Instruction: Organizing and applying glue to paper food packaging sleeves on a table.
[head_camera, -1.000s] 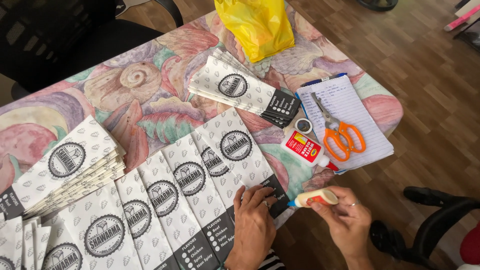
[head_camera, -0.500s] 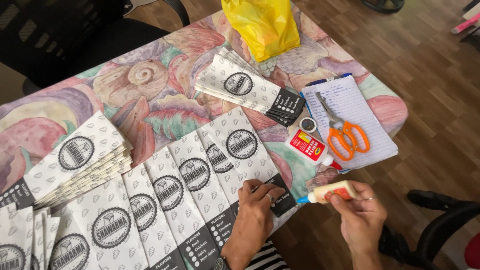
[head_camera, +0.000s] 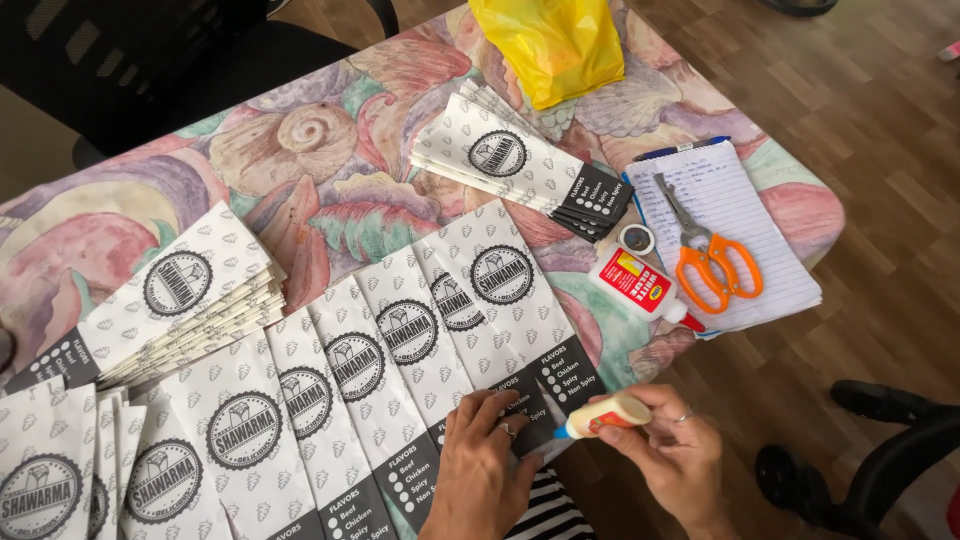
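Observation:
My right hand (head_camera: 672, 455) grips a small white glue bottle (head_camera: 610, 414) with a blue tip, its nozzle pointing left at the dark bottom edge of a white printed paper bag (head_camera: 500, 290). My left hand (head_camera: 485, 470) lies flat on the lower ends of the overlapping row of paper bags (head_camera: 350, 380), pressing them against the table near its front edge. The bags are white with a round black emblem and a black bottom band.
Stacks of the same bags lie at left (head_camera: 165, 300) and top centre (head_camera: 520, 165). A lined notepad (head_camera: 770, 270) carries orange scissors (head_camera: 710, 260); beside it lie a second glue bottle (head_camera: 640, 285) and a tape roll (head_camera: 636, 238). A yellow plastic bag (head_camera: 550, 45) sits behind. Chair at right (head_camera: 890, 460).
My right hand has brought the glue bottle closer to the bag's bottom edge. My left hand has stayed on the bags. The camera view has shifted slightly.

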